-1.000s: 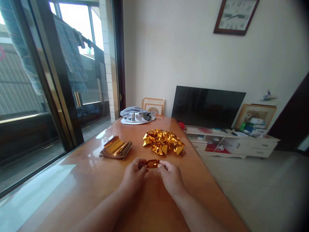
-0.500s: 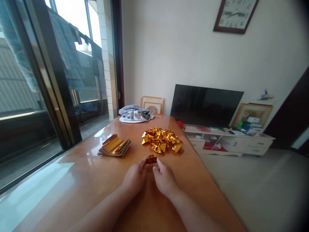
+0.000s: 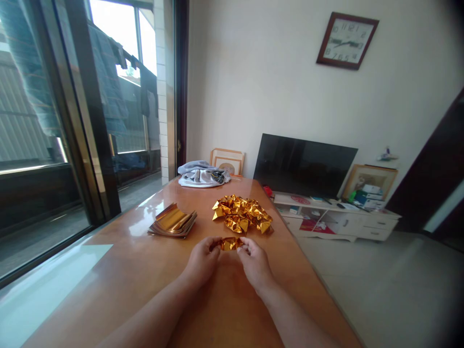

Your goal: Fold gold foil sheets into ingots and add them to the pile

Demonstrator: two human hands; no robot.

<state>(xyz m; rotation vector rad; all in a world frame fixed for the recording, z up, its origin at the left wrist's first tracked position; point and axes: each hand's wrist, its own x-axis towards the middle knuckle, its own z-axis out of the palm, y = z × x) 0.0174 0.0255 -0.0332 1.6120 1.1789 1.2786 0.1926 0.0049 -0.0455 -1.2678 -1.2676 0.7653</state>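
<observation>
Between my two hands is a folded gold foil paper [image 3: 229, 244], held a little above the wooden table [image 3: 224, 299]. My left hand [image 3: 205, 256] pinches its left end, and my right hand [image 3: 254, 261] pinches the right end. Just beyond my hands lies a pile of folded gold foil pieces [image 3: 242, 212], with pointed corners and shiny creases. To the left of the pile sits a stack of gold foil sheets [image 3: 172, 221], its top sheets curling up. My fingertips partly hide the ends of the piece I hold.
Bundled grey cloth [image 3: 203, 174] lies at the table's far end. Past the table's right edge, a television [image 3: 304, 164] stands on a white cabinet [image 3: 348, 223] with clutter. A glass sliding door [image 3: 97, 145] is on the left.
The foil piece between my hands has spread wider and shows more creased facets. My hands have moved slightly apart, with the fingers gripping its ends. The view has tilted up slightly.
</observation>
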